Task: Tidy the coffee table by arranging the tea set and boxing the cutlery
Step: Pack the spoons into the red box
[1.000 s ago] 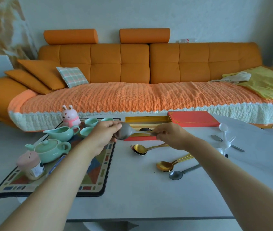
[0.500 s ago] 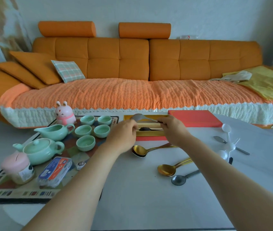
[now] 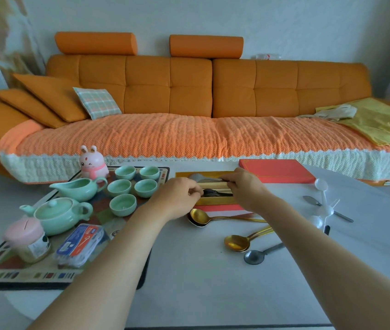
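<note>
Pinching silver spoon (image 3: 197,177) handle w/ R hand (image 3: 244,186) over gold box (image 3: 213,200); L hand (image 3: 177,198) curled at box edge, grip unclear.

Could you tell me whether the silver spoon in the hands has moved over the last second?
Yes. The silver spoon went toward the sofa, from the gold box's near left corner to over its far side.

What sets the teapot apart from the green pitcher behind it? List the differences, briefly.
The teapot wears a knobbed lid; the pitcher is open on top. The teapot is squat and round with a narrow spout; the pitcher flares to a wide pouring lip. The teapot stands nearer the camera, the pitcher behind it. Both are pale green, upright on the mat, handles to the right.
</note>
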